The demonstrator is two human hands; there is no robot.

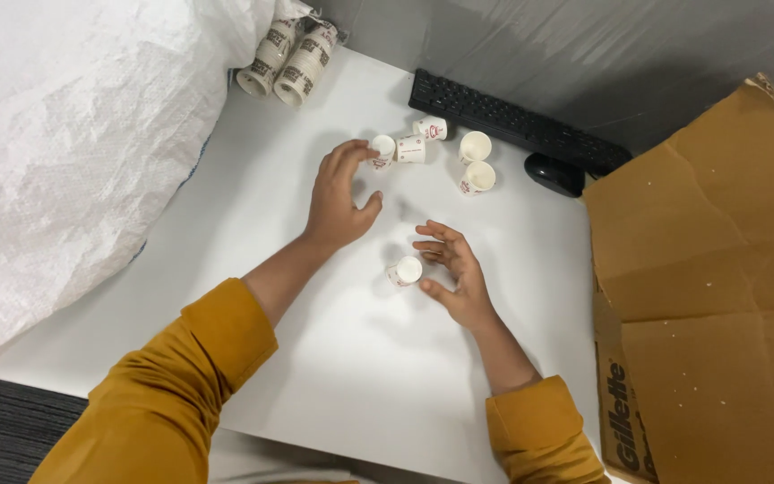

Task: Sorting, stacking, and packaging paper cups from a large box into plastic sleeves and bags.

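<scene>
White tabletop (333, 376), seen from above. Far left edge: a big white woven sack (73, 134) lies over the tabletop. At the far left corner, two sleeves of stacked cups (290, 56) lie on their sides against the sack.

Left hand (338, 197): fingers spread wide, curled, holding nothing. Fingertips touch or nearly touch the nearest cup of a loose cluster (432, 150) toward the far edge; that cup lies just right of the fingertips.

Mid-tabletop: a single cup (405, 271) lies tipped on its side, mouth up and to the right, long axis running lower left to upper right. Right hand (451, 269) is just right of it, open and cupped, thumb below, fingers above; contact cannot be told. Right hand is the nearer one to this cup.

Far edge: black keyboard (512, 116), black mouse (554, 173). Right edge: flattened cardboard (709, 296).
</scene>
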